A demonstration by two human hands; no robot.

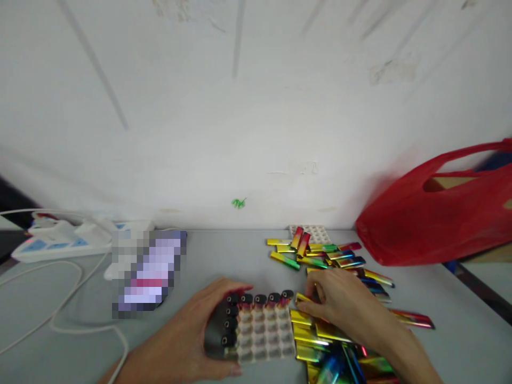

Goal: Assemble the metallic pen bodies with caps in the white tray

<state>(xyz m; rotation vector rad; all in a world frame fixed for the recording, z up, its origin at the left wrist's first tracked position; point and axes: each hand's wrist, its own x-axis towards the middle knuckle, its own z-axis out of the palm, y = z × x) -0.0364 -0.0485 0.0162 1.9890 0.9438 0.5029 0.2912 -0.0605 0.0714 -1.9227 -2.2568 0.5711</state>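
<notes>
Below the marked white wall (192,128), shiny pieces (310,335) strew grey tabletop (224,258).

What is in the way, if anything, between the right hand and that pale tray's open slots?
Nothing tall is visible between the right hand and the open slots of the pale tray; only gold pieces lie low along its right edge. Black-tipped pieces stand along the tray's far row and left side.

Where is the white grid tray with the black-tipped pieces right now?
In the head view, the white grid tray is at the lower centre, with the left hand at its left side and shiny yellow pieces by its right edge.
</notes>
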